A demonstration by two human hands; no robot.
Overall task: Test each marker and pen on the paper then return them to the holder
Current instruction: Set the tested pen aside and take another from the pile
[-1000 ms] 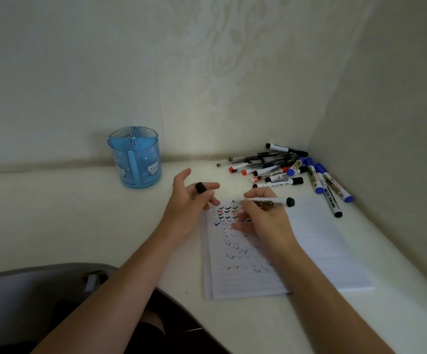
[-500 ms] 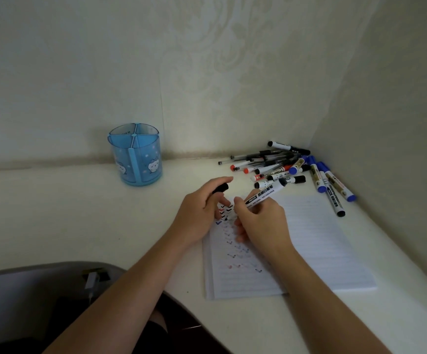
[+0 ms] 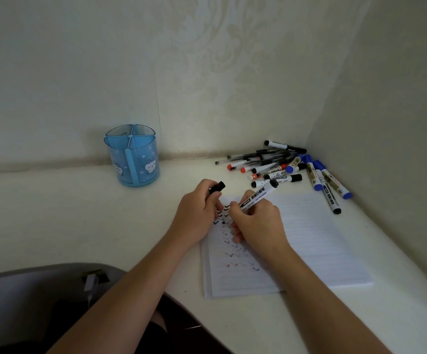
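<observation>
My right hand grips a white marker with black ends, its tip down on the lined paper among rows of small check marks. My left hand rests on the paper's upper left corner and pinches the marker's black cap. A pile of pens and markers lies at the back right corner of the desk. The blue pen holder, divided into compartments, stands at the back left with nothing visible in it.
Walls close the desk behind and on the right. Blue-capped markers lie along the right wall beside the paper. The desk's curved front edge and a grey chair are at the lower left.
My right hand swung the marker from lying level to tip-down on the paper. My left hand closed on the cap and moved in beside the right hand.
</observation>
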